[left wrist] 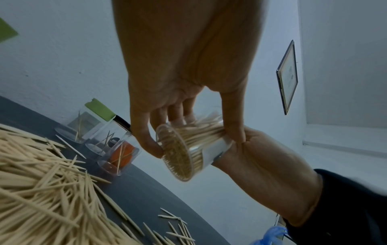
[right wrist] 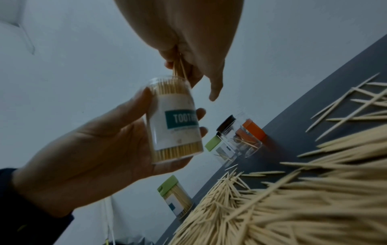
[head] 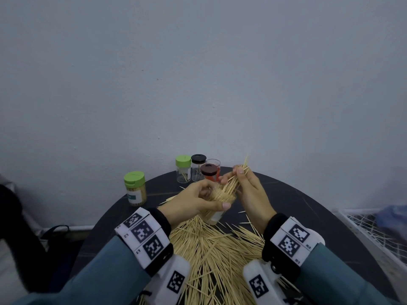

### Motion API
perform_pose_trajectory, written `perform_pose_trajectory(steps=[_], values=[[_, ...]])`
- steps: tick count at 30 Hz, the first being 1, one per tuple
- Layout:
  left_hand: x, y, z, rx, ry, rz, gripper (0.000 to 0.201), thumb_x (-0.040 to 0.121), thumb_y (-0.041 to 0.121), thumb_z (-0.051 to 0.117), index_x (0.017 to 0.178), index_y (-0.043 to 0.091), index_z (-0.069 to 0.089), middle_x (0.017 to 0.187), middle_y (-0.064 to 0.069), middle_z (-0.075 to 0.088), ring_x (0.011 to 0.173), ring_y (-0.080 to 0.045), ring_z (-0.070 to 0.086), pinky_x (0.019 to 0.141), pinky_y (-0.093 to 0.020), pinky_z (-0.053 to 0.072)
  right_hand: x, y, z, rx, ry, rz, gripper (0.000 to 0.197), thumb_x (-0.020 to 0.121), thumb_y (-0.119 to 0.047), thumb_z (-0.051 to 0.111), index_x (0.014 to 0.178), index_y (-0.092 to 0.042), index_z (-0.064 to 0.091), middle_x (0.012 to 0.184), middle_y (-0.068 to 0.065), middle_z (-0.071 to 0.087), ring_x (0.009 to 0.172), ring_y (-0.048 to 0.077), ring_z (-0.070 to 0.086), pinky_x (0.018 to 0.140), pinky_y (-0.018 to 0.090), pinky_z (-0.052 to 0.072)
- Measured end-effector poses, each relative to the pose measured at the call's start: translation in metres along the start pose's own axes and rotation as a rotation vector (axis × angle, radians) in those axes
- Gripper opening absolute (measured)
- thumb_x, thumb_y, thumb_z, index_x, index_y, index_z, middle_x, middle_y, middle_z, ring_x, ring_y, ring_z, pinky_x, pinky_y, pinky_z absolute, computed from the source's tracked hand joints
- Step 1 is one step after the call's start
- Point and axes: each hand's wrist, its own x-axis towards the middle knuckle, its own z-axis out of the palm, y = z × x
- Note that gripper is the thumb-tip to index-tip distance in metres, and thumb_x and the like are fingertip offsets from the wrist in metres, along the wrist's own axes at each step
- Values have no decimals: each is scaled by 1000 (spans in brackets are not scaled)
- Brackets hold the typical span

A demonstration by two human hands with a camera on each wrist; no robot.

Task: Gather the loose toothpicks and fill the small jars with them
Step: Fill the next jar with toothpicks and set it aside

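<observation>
Dark round surface [head: 297,194] against pale wall. Left hand [head: 193,201] wrapped round tilted, nearly full jar [right wrist: 173,119], held above toothpick heap [head: 211,249]. Right hand [head: 248,190] pinching bundle [head: 239,175] into jar mouth. Risk: packed jar jams, sticks splay and spill.

The clear jar [right wrist: 175,121] held in the left hand [right wrist: 100,144] carries a white label with a teal band, on which the white capitals "TOOTH" can be read before the jar's curve hides what follows. The fine print under the band is too blurred to read. Other jar labels and the wristband markers show no legible words.
</observation>
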Motion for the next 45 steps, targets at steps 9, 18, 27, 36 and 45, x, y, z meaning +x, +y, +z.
perform_pose_trajectory(steps=[9,18,27,36,45], values=[[-1,0,0,20,5,6,39,78,15,72,113,15,55,101,-3,67,91,-13,65,81,-26,52,-4,7,2,-117,-49,179,35,101,-19,33,115,-3,60,108,8,61,85,4,58,66,4,46],[0,-1,1,79,-31,-12,37,75,16,75,106,19,56,99,0,67,95,-14,63,90,-31,50,0,1,-1,-91,-94,156,33,99,-22,37,111,2,56,115,9,65,104,20,61,92,37,48],[-3,1,3,66,-80,-18,50,63,25,77,109,20,57,105,-1,68,102,-16,63,98,-36,47,-2,9,-5,-42,-89,43,30,102,-16,28,111,-4,54,107,11,69,102,18,65,89,33,51],[-4,3,-1,-7,-6,1,56,61,28,74,114,18,57,111,-7,68,103,-20,65,91,-34,50,-4,9,-4,-163,-134,3,42,101,-23,27,109,-2,62,110,6,68,98,4,63,82,14,48],[-1,-2,-6,-15,62,15,61,61,29,76,117,18,56,107,-3,69,101,-17,65,87,-32,51,-6,4,-4,-266,-204,105,43,101,-34,20,134,-28,48,126,-13,56,121,2,47,101,16,31]])
